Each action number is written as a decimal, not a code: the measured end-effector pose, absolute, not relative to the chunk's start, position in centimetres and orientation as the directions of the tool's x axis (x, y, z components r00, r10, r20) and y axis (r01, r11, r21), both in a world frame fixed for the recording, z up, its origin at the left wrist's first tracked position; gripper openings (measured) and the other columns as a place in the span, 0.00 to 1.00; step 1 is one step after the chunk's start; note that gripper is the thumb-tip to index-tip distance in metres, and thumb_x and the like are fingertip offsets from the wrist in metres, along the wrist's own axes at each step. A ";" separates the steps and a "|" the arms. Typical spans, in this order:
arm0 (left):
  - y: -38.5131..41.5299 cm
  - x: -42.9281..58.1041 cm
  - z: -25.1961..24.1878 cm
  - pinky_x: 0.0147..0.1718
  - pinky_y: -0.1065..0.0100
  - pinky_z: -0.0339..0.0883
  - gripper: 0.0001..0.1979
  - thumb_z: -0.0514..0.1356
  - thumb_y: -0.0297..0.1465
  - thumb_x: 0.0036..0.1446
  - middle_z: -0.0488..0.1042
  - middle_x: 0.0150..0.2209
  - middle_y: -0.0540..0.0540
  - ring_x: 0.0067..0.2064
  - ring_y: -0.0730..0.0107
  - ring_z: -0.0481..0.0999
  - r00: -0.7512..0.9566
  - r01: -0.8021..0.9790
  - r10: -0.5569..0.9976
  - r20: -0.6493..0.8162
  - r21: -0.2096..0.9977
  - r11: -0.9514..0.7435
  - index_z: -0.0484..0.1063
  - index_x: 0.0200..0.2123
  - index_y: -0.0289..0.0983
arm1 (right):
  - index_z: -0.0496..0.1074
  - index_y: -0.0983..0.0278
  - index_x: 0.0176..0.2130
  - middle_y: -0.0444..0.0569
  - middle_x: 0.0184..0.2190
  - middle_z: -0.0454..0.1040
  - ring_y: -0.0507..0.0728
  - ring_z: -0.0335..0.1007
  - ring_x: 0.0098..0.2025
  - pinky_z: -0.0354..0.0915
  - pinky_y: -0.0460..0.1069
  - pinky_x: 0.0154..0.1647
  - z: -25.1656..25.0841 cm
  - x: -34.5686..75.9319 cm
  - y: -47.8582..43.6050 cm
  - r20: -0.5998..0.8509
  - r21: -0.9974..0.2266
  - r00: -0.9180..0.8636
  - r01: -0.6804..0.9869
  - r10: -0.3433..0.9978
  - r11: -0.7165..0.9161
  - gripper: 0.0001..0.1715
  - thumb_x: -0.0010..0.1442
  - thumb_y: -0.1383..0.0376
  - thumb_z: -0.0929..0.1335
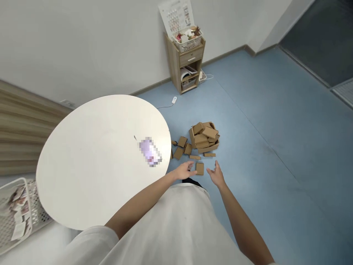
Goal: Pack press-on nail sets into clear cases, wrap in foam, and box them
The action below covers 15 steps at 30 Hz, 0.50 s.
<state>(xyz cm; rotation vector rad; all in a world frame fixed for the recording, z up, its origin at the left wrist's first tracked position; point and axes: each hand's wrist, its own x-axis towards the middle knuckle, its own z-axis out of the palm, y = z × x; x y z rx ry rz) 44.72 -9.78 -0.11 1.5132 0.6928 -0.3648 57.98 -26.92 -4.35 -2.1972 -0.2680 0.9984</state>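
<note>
Both of my hands reach down over the blue floor, palms toward each other. My left hand (185, 170) is beside the round table's edge, fingers apart and nothing in them. To the right, my right hand (216, 174) also has its fingers spread and holds nothing. Between the two lies a small square cardboard box (200, 169) on the floor; whether the left fingertips touch it I cannot tell. Just beyond it are a flat thin box (195, 157) and another thin box (209, 155). A larger open carton (208, 149) piled with small brown boxes (210, 132) stands farther off.
A white round table (91, 154) fills the left, with a blurred-out phone-like object (150, 151) on it. More small boxes (182, 142) lie by its edge. A wooden cabinet (174, 62) stands at the wall; a white power strip (174, 100) and cord lie on the floor.
</note>
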 end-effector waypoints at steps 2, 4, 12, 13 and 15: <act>-9.7 41.1 0.0 0.45 0.60 0.64 0.33 0.61 0.42 0.45 0.67 0.50 0.36 0.48 0.58 0.70 0.715 0.647 0.270 -0.645 0.757 0.096 0.60 0.53 0.34 | 0.40 0.64 0.62 0.58 0.61 0.49 0.59 0.69 0.45 0.58 0.53 0.52 -4.6 56.3 -26.5 -0.580 -0.678 0.659 -0.066 0.478 -0.732 0.49 0.48 0.54 0.64; -9.2 37.8 0.3 0.43 0.62 0.65 0.29 0.59 0.42 0.47 0.68 0.48 0.38 0.45 0.61 0.71 0.663 0.639 0.412 -0.625 0.760 0.123 0.62 0.51 0.35 | 0.43 0.62 0.61 0.56 0.60 0.51 0.58 0.70 0.44 0.60 0.53 0.50 -4.3 54.9 -25.4 -0.562 -0.696 0.637 -0.018 0.528 -0.718 0.46 0.48 0.54 0.64; -7.7 26.2 1.4 0.40 0.65 0.65 0.24 0.57 0.42 0.48 0.70 0.44 0.41 0.39 0.67 0.71 0.450 0.534 0.720 -0.528 0.805 0.257 0.65 0.47 0.35 | 0.50 0.63 0.59 0.56 0.53 0.61 0.55 0.69 0.35 0.65 0.50 0.35 0.1 49.4 -16.5 -0.393 -0.761 0.513 0.284 0.763 -0.583 0.38 0.51 0.55 0.61; -7.8 24.9 1.2 0.40 0.65 0.65 0.24 0.57 0.42 0.48 0.70 0.43 0.41 0.38 0.67 0.71 0.418 0.531 0.736 -0.532 0.801 0.277 0.65 0.47 0.36 | 0.50 0.63 0.59 0.55 0.50 0.63 0.54 0.68 0.33 0.65 0.49 0.33 0.6 48.4 -15.5 -0.384 -0.757 0.486 0.321 0.785 -0.570 0.38 0.52 0.55 0.61; -8.2 22.6 0.6 0.39 0.66 0.65 0.22 0.57 0.41 0.48 0.70 0.43 0.42 0.37 0.68 0.71 0.372 0.529 0.752 -0.544 0.790 0.310 0.65 0.46 0.36 | 0.52 0.63 0.58 0.52 0.43 0.68 0.53 0.66 0.29 0.64 0.49 0.30 1.5 46.1 -13.8 -0.368 -0.746 0.432 0.390 0.823 -0.539 0.36 0.52 0.55 0.61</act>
